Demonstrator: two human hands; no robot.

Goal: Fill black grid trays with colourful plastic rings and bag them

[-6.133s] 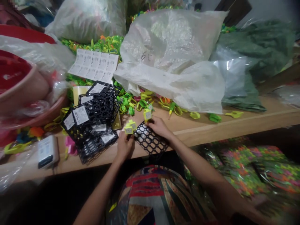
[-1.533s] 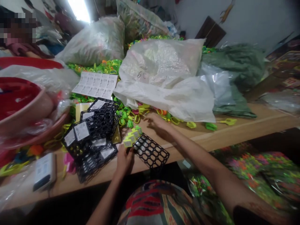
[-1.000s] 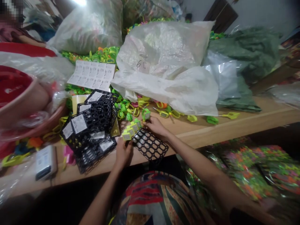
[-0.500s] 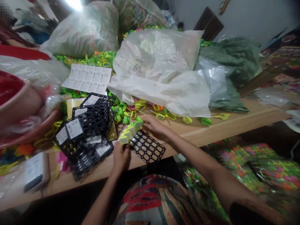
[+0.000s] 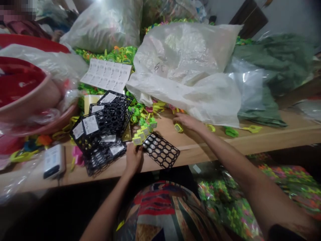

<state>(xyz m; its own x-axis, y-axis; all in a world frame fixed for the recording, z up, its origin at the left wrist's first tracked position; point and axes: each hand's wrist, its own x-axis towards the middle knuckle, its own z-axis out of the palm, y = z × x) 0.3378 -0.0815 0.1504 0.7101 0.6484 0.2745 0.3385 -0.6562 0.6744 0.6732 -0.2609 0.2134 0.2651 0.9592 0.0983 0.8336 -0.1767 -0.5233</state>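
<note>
My left hand (image 5: 134,157) is closed on the left corner of a black plastic grid tray (image 5: 163,150) at the table's front edge. Several yellow-green toy watches (image 5: 142,132) with square faces stand in a row along the tray's left end, just above that hand. Farther right, my right hand (image 5: 187,121) is low over the tabletop, its fingers bent. A yellow toy watch (image 5: 178,127) shows at its near side and appears to be in its grip; the fingertips are partly hidden. Loose green pieces (image 5: 136,112) lie heaped beyond the tray.
Labelled black grid trays (image 5: 107,117) are stacked left of my left hand. Behind them lie a label sheet (image 5: 106,74) and a large white bag (image 5: 185,90). Red basins (image 5: 50,90) and a pale boxy device (image 5: 54,162) are at left. A person's sleeve (image 5: 22,23) shows at upper left.
My right hand has left the row of watches on the tray and moved right to the loose pieces by the white bag. My left hand stays at the tray; the camera view has shifted.
</note>
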